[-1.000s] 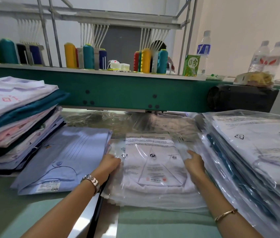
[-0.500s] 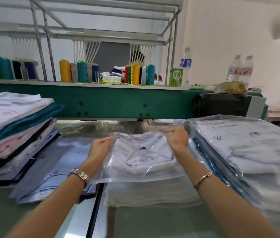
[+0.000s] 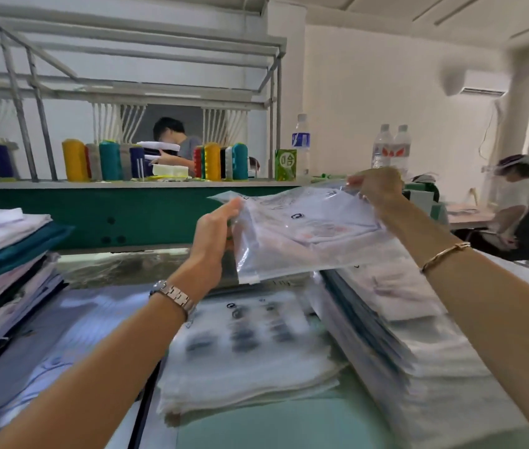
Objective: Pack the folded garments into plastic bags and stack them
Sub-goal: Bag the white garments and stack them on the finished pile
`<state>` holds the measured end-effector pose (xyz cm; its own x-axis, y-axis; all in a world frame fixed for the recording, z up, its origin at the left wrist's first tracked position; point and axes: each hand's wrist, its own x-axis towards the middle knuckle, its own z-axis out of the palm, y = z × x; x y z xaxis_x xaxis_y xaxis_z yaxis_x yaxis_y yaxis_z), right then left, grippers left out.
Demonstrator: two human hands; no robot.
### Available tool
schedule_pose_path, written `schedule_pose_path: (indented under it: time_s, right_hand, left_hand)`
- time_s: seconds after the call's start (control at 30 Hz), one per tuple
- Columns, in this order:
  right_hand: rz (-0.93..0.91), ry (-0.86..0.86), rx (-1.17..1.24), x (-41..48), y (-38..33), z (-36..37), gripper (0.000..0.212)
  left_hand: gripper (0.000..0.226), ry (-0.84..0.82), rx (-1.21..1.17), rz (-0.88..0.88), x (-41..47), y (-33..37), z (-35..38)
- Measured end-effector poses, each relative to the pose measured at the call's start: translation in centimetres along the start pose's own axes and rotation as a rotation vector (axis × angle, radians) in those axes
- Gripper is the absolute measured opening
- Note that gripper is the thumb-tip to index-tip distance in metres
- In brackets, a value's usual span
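Worker lifts a bagged garment clear of the bench, just toward 1 o'clock of centre. The left hand grips its left edge, and the right hand pinches the far right corner between fingertips and thumb. The white garment appears to be fully inside its clear bag, so the step in hand looks to be the transfer. The next move would call for swinging it toward 4 o'clock and laying it flat and square on the stack of packed bags, where the slippery film could slide if set down crooked. Folded garments not yet bagged sit at 9 o'clock, and loose plastic bags lie at 6 o'clock. Print on the held bag is blurred beyond a black ring mark and lines of small text too soft to read. On the shelf near 12 o'clock, a green carton shows a large white character, not surely legible. Just beside it is a blue-labelled bottle, with two water bottles bearing red labels toward 1 o'clock.
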<state>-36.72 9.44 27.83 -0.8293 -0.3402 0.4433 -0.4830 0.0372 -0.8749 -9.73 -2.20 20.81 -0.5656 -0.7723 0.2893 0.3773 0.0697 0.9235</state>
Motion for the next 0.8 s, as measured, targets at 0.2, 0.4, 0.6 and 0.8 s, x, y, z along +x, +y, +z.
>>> schedule_pose_path:
  time_s: [0.2, 0.4, 0.6, 0.8]
  right_hand:
    - [0.017, 0.15, 0.004, 2.8, 2.6, -9.7, 0.018]
    - [0.122, 0.229, -0.076, 5.2, 7.9, -18.0, 0.036]
    - [0.305, 0.192, -0.087, 6.0, 12.8, -21.9, 0.04]
    - [0.189, 0.096, -0.628, 5.8, 15.6, -22.3, 0.04]
  left_hand:
    - [0.034, -0.114, -0.059, -0.009, -0.3, -2.6, 9.4]
    - [0.045, -0.264, -0.069, -0.095, -0.8, -6.7, 16.2]
    - [0.06, -0.31, -0.05, -0.196, -2.4, -8.9, 19.7]
    - [0.058, -0.284, 0.123, -0.225, -2.0, -9.9, 19.3]
